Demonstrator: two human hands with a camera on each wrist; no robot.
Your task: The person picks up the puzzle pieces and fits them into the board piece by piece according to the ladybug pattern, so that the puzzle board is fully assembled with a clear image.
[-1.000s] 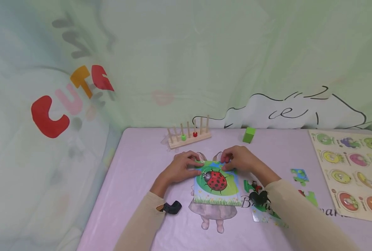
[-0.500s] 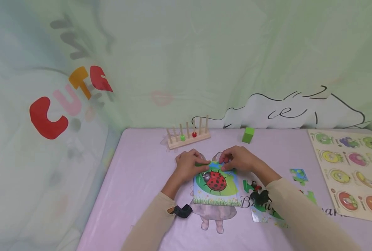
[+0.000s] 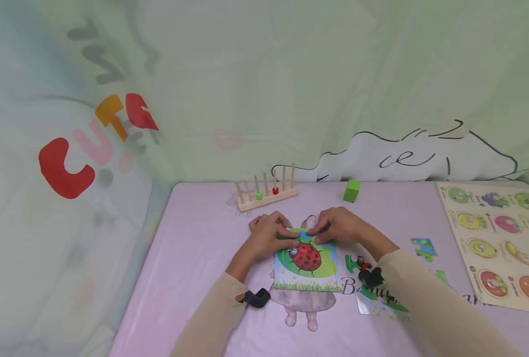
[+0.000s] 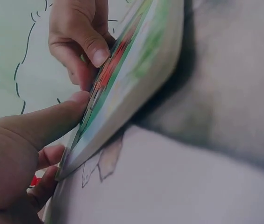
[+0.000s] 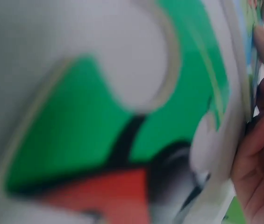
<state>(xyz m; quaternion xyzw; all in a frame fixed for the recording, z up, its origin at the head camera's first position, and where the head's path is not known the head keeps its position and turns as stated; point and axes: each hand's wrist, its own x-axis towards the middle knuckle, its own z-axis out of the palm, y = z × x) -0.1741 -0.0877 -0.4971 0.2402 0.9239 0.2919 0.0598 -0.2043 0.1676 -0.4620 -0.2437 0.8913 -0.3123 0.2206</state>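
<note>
A square ladybug puzzle (image 3: 309,280) lies on the table in front of the person, its red beetle on green facing up. My left hand (image 3: 264,238) grips its upper left edge, thumb on the picture; in the left wrist view the other fingers of the left hand (image 4: 15,158) curl at the board's edge. At the upper right, my right hand (image 3: 341,225) holds the top edge between thumb and forefinger. The two hands' fingertips nearly meet. Close to the right wrist camera is a loose puzzle piece (image 5: 66,135) in green, red and black, blurred.
Several loose puzzle pieces (image 3: 368,302) lie under and beside the right forearm, with a blue-green piece (image 3: 424,248) farther right. A wooden fruit board (image 3: 492,238) covers the table's right side. Behind stand a wooden peg rack (image 3: 269,199) and a green block (image 3: 352,191).
My left hand has slid right along the puzzle's top edge, toward the right hand. The right forefinger now reaches farther left. The puzzle stays about where it was.
</note>
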